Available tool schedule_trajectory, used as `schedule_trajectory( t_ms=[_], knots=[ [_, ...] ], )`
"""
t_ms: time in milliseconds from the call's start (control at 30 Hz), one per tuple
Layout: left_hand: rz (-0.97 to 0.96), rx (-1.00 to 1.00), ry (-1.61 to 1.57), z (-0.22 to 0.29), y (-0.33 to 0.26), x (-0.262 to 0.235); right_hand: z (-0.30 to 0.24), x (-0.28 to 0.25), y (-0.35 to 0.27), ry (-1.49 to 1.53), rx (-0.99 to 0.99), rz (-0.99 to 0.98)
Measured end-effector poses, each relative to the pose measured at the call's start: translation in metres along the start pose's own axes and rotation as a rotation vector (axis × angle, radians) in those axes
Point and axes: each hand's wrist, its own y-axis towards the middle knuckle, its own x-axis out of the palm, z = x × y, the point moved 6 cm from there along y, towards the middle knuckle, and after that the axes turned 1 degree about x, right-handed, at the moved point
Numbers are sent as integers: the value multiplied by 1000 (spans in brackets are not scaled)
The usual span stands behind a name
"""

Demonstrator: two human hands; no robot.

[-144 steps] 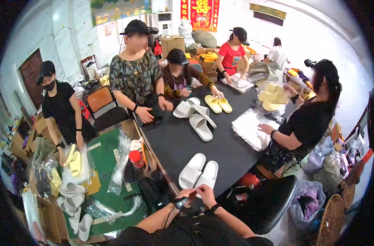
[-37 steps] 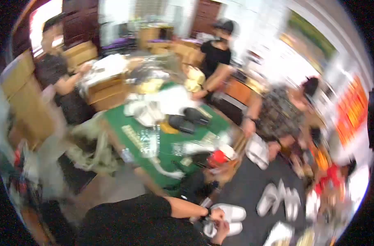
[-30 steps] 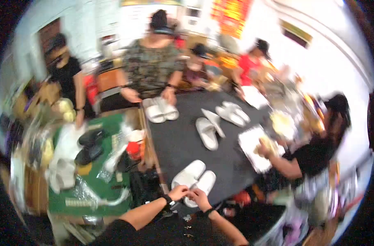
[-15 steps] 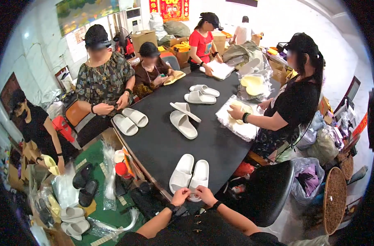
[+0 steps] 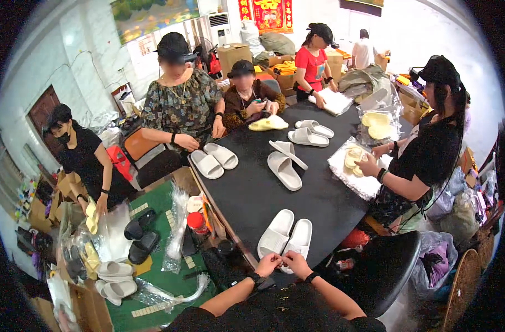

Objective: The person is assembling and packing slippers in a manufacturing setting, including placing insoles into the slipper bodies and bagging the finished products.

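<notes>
At the near end of the black table (image 5: 236,205) lies a pair of white slide slippers: the left slipper (image 5: 277,229) and the right slipper (image 5: 301,235). My left hand (image 5: 268,264) and my right hand (image 5: 297,263) are close together over the near ends of this pair. The fingertips of both hands are pinched. Whatever they hold, if anything, is too small to make out. Both wrists wear dark bands.
More white slippers (image 5: 285,170) lie farther up the table. Co-workers stand or sit around it; one at the right handles pale yellow slippers (image 5: 353,157) over plastic bags. A green surface (image 5: 158,243) with black slippers (image 5: 143,247) is at left, a black chair (image 5: 382,271) at right.
The view has swung left, so the scene sits farther right. My hands stay pinched by the same slippers. A pale yellow slipper now rests on the table before the seated co-worker.
</notes>
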Motion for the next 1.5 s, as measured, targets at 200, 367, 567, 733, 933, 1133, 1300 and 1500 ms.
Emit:
schedule_trajectory(
  t_ms=[200, 367, 567, 733, 933, 1133, 1300, 1500],
  knots=[
    [83, -20, 69, 6, -3, -4, -2, 1, 3, 13, -2, -37],
    [-4, -38, 26, -2, 2, 1, 1, -1, 3, 52, 5, -38],
    [17, -71, 37, 9, -5, 7, 5, -8, 1, 61, -45, -2],
    [110, -80, 24, 3, -5, -3, -9, -18, 0, 49, -30, 89],
    [88, -81, 67, 6, -7, -1, 19, 3, 12, 25, -69, -35],
    [72, -66, 13, -5, -8, -2, 7, 4, 9, 55, -29, -62],
    [91, -29, 29, -4, -4, -5, 10, -5, 14, 83, -35, 26],
    [100, -53, -30, -2, -6, -1, 17, 6, 15, 46, -56, -56]
  ],
)
